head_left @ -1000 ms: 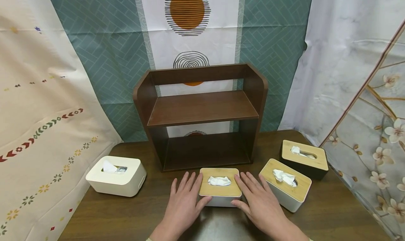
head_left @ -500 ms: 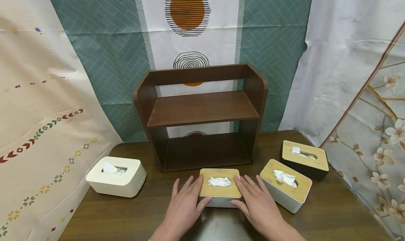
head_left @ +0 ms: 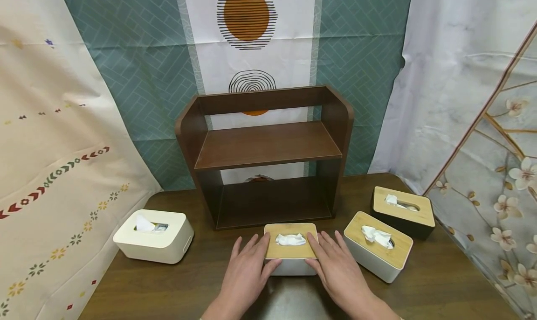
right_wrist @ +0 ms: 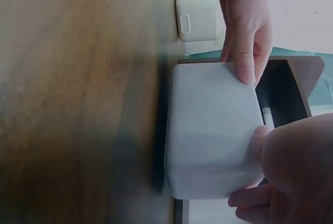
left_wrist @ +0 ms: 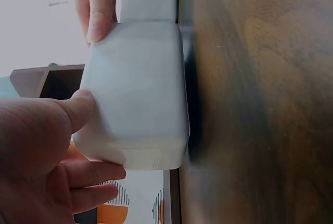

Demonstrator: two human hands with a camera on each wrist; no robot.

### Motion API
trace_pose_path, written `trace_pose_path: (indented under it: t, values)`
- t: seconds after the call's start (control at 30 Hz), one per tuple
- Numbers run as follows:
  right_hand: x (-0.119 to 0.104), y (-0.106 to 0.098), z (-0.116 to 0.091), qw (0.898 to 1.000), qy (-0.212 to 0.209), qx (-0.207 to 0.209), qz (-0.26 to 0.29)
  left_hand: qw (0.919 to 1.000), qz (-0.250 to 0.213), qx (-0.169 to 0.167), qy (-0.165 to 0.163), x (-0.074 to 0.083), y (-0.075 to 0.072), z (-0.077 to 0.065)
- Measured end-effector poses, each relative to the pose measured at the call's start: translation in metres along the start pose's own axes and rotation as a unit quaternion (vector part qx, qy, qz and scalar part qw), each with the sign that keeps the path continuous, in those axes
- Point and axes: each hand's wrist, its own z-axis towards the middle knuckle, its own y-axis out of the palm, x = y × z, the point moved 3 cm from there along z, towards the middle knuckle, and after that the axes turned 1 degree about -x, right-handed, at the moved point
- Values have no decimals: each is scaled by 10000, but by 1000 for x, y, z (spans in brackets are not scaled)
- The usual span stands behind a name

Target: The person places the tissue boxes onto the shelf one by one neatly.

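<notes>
A tissue box (head_left: 291,254) with a light wood lid, pale body and tissue poking out sits before the shelf, between both hands. My left hand (head_left: 246,273) holds its left side, thumb on the front face and fingers along the side, as the left wrist view shows on the box front (left_wrist: 138,78). My right hand (head_left: 341,275) holds the right side in the same way, its index fingertip at the lid's edge. In the right wrist view its thumb (right_wrist: 258,140) presses near the top edge of the box front (right_wrist: 213,120).
The dark brown two-tier shelf (head_left: 268,145) stands behind. To the left is a cream tissue box (head_left: 153,245). Just right of my right hand lies another wood-lidded pale tissue box (head_left: 377,259), with a black-bodied one (head_left: 402,219) behind it. Patterned curtains surround the wooden table (head_left: 138,292).
The right hand has shifted slightly left, closer against the box. The left hand has moved barely at all, and the box stays in about the same place.
</notes>
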Motion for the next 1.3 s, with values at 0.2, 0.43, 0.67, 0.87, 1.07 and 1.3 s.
trace_pose_path:
  t: [0.2,0.43,0.67,0.87,1.07,1.3]
  values:
    - [3,-5,9,9999,-49,29,103,9997,2,219,53,2,-1,5]
    - [10,-13,25,9994,70,-188,273,9988,-2,489,85,4,-2,18]
    - [22,-18,45,9986,78,-248,467,9979,-40,647,-28,2,-1,37]
    - [31,-17,56,9985,7,-200,509,9973,-28,727,-94,0,5,51]
    - [40,-16,67,9985,9,-213,506,9962,-116,862,-66,-2,12,65]
    - [52,-13,82,9985,-1,-337,442,9954,-129,940,-104,-5,18,80]
